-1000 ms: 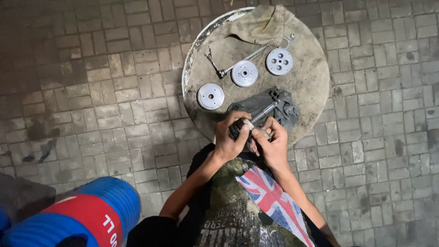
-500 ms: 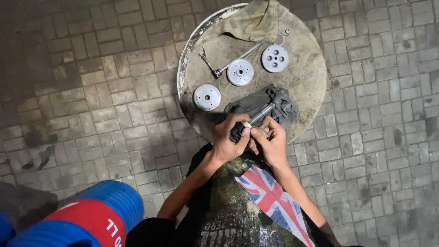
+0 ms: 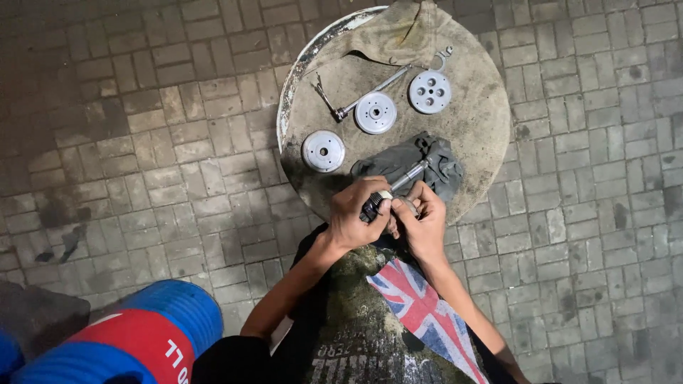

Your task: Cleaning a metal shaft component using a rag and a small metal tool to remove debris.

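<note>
1. A short metal shaft (image 3: pixel 402 181) with a dark handle end sits at the near edge of the round drum top (image 3: pixel 484 121), gripped firmly by the left hand (image 3: pixel 356 217).
2. The right hand (image 3: pixel 423 220) pinches its near end, steadying it.
3. A grey rag (image 3: pixel 434 160) lies beneath, seemingly as padding.
4. Three pale discs (image 3: pixel 375 112) and a long wrench (image 3: pixel 370 94) lie spread toward the far edge, within reach.

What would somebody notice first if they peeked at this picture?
Probably the round dirty tabletop in the upper middle, with three shiny metal discs lying on it. At its near edge, the left hand and right hand hold a slim metal tool over a grey rag. In the bottom left corner, a bright blue and red drum stands out against the grey paving.
</note>
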